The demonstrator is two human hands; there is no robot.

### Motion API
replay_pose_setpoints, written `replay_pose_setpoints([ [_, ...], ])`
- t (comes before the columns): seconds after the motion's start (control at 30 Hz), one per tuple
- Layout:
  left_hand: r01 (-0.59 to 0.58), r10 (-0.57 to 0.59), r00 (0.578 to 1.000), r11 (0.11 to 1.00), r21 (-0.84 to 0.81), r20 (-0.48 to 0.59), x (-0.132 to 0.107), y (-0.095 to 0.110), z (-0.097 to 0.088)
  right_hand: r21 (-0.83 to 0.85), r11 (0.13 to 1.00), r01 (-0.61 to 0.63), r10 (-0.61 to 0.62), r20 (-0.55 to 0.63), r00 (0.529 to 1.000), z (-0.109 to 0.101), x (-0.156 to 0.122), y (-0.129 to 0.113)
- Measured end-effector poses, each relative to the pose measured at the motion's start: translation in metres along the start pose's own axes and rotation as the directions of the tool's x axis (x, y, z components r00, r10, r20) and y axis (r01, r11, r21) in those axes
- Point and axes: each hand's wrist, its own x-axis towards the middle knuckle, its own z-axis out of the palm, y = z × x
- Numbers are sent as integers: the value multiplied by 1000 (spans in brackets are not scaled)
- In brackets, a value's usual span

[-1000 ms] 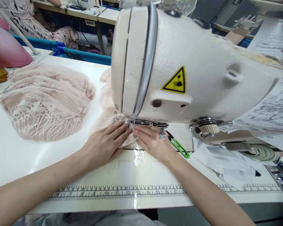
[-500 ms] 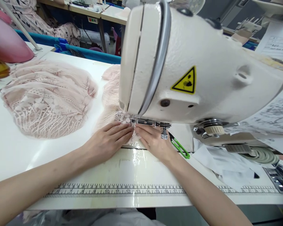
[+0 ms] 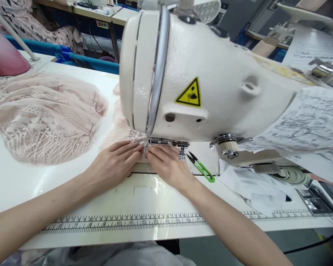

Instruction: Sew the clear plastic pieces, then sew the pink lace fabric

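Note:
Pale pink lace fabric (image 3: 119, 129) lies under the head of a white sewing machine (image 3: 211, 81), which hides part of it. My left hand (image 3: 118, 160) rests flat on the lace to the left of the metal attachment (image 3: 162, 141) at the needle area, fingers stretched forward. On the other side my right hand (image 3: 168, 162) presses on the lace, its fingers slightly bent and partly behind the attachment. A narrow strip of lace shows between the fingertips. Green-handled thread snips (image 3: 202, 168) lie just right of my right hand. The needle is hidden.
A heap of pink lace pieces (image 3: 47, 122) lies on the left of the white table. A printed ruler (image 3: 122, 223) runs along the front edge. White scraps (image 3: 249, 184) and a coiled pale band (image 3: 292, 174) lie right. Marked paper (image 3: 310, 118) hangs by the machine.
The view has turned right, so everything sits further left. My left fingertips are a little further from the attachment. My right fingers look more bent, and the snips' blades are now uncovered.

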Motion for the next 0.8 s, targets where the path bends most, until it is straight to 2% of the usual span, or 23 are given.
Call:
replay_pose_setpoints([
  [0.2,73,-71,997,996,-54,31,9,4,-13,17,999,30,-29,-82,996,1,1,-5],
  [0.37,49,-23,993,975,-218,118,10,-6,-9,17,997,82,-78,-148,986,0,0,-4],
  [0.6,-29,40,997,982,-188,59,1,-18,1,57,994,90,-80,-155,985,-1,-1,-4],
  [0.8,12,-1,999,974,-227,47,1,-19,1,65,994,92,-83,-128,988,0,-1,-4],
])
